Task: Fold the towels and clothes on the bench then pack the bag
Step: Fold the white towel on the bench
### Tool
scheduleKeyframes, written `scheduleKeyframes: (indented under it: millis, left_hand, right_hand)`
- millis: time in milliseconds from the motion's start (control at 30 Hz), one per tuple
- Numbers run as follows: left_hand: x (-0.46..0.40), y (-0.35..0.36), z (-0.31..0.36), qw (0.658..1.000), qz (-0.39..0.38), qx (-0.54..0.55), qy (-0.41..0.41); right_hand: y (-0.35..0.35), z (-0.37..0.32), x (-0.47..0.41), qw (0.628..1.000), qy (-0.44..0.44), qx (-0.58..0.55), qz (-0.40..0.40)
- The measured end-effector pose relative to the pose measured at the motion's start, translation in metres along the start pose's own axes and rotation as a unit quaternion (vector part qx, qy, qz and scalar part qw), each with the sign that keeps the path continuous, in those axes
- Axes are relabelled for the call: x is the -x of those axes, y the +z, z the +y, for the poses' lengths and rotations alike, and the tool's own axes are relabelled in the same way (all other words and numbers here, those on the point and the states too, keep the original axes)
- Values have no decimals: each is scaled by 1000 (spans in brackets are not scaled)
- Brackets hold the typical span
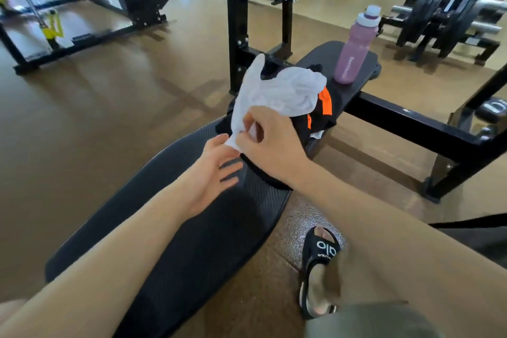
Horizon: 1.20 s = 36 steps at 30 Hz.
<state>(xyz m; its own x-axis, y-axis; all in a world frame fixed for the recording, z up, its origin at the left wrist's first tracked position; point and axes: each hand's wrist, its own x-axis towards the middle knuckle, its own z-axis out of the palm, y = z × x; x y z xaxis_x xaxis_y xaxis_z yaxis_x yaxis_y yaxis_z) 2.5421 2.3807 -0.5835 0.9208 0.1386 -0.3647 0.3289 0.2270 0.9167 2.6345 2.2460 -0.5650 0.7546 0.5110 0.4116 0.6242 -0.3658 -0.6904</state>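
Gym machines and weight racks stand over a brown floor [96,118], and a black padded bench [192,241] runs from the near edge toward a black rack, with a pink water bottle [354,46] upright near the bench's far end. Midway along the bench a crumpled white cloth [277,88] is draped over a black garment with orange stripes [323,107]; the right hand [271,145] pinches the cloth's near corner between curled fingers and thumb, while the left hand [211,173] lies just beside that corner, fingers spread apart and straight, its fingertips at the cloth. Beside the bench's right edge, a foot in a black sandal [321,269] rests on the floor.
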Motion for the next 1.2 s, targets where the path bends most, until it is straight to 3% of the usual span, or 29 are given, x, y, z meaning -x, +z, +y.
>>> scheduleKeyframes:
  millis: [67, 133, 233, 300, 367, 467, 533, 633, 667, 767, 833, 967, 1100, 1200]
  left_hand:
    - [30, -15, 11, 983, -33, 180, -23]
    - [52, -27, 11, 974, -37, 221, -30]
    - [79, -54, -6, 992, -7, 107, -69]
    - [94, -78, -19, 995, 44, 8, -90]
    - [109, -101, -30, 980, 125, -29, -151]
    - [125, -121, -35, 958, 173, -160, -165]
    - [131, -133, -37, 926, 223, -271, -143]
    - [135, -155, -47, 807, 308, -492, -106]
    - [136, -159, -51, 789, 322, -516, -90]
    - [137, -156, -62, 825, 288, -486, 6]
    - [138, -138, -69, 831, 218, -502, 103]
    - [119, -114, -91, 750, 77, -610, 244]
    - [115, -106, -82, 726, 145, -611, 279]
    - [124, -107, -72, 706, 214, -611, 286]
  right_hand:
    - [8, -39, 27, 994, -22, -59, -90]
    - [19, -63, 51, 978, -45, -95, -181]
    - [39, -77, 78, 957, -34, -112, -266]
    - [49, -71, 86, 964, 6, -110, -242]
    - [57, -56, 85, 978, 33, -63, -196]
    - [69, -23, 84, 967, 61, 67, -240]
    - [75, -2, 89, 944, 30, 166, -282]
    - [89, 14, 96, 918, -22, 246, -310]
    - [94, 14, 97, 920, -36, 254, -295]
    - [107, 7, 100, 935, -72, 247, -244]
    - [113, -6, 104, 952, -96, 193, -216]
    - [110, -40, 119, 954, -171, 128, -211]
    - [99, -40, 121, 958, -171, 158, -169]
    - [93, -37, 116, 970, -116, 173, -128]
